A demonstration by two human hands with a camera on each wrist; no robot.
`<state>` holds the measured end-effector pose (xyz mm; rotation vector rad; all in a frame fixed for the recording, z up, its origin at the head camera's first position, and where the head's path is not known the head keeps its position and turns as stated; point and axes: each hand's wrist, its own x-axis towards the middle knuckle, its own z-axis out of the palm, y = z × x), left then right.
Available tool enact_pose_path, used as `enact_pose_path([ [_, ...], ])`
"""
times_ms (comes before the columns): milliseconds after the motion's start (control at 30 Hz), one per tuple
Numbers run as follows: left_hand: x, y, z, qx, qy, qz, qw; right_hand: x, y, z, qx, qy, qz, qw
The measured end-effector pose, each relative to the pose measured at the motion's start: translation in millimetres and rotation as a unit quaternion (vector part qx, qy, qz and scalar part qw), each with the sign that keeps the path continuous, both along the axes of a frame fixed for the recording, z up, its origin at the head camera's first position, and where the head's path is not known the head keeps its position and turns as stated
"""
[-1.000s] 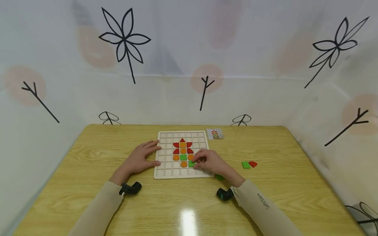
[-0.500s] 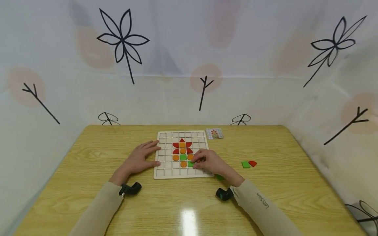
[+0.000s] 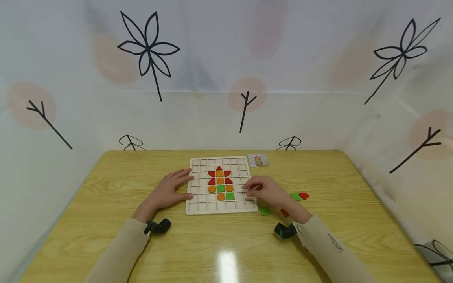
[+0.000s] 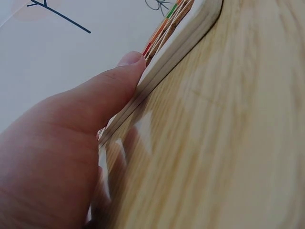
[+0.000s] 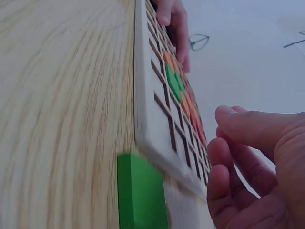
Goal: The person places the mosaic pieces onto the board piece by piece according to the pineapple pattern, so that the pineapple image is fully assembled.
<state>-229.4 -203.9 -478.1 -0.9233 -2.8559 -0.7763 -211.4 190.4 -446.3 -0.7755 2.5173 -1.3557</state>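
A white gridded board (image 3: pixel 198 206) lies on the table, bearing flat red, orange and green pieces in a flower-like pattern. My left hand (image 3: pixel 168 191) rests at the board's left edge with fingers extended; in the left wrist view its thumb (image 4: pixel 126 71) lies against the rim. Over the right edge of the board hovers my right hand (image 3: pixel 268 191), fingers loosely bent and apart from the thumb, nothing between them. Low on the pattern, a green square (image 3: pixel 230 196) sits in a cell just right of an orange circle (image 3: pixel 221 196).
Beside the board's lower right corner lies a loose green piece (image 3: pixel 265 211), with a red piece (image 3: pixel 284 212) partly under the right wrist. Farther right are another green piece (image 3: pixel 295 197) and a red quarter-circle (image 3: pixel 303 195). A pattern card (image 3: pixel 258 160) lies behind the board's right corner.
My right hand has let go of the green square in its cell and moved right, to the board's edge. The left hand has stayed in place.
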Motion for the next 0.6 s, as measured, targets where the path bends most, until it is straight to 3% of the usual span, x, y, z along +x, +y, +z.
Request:
enact_pose_path([
  [167,-0.7,-0.6,0.6,0.002,0.007,-0.002,1.0,5.1,22,-0.4,0.014,0.013,-0.006,0.9998],
  [300,-1.0,-1.4,1.6,0.002,0.007,0.0,1.0,10.4,36,-1.5,0.031,-0.002,-0.002,0.9995],
  [600,0.9,-0.3,2.1,0.002,-0.001,-0.002,1.0,16.0,49,-0.2,0.082,-0.013,0.09,0.9925],
])
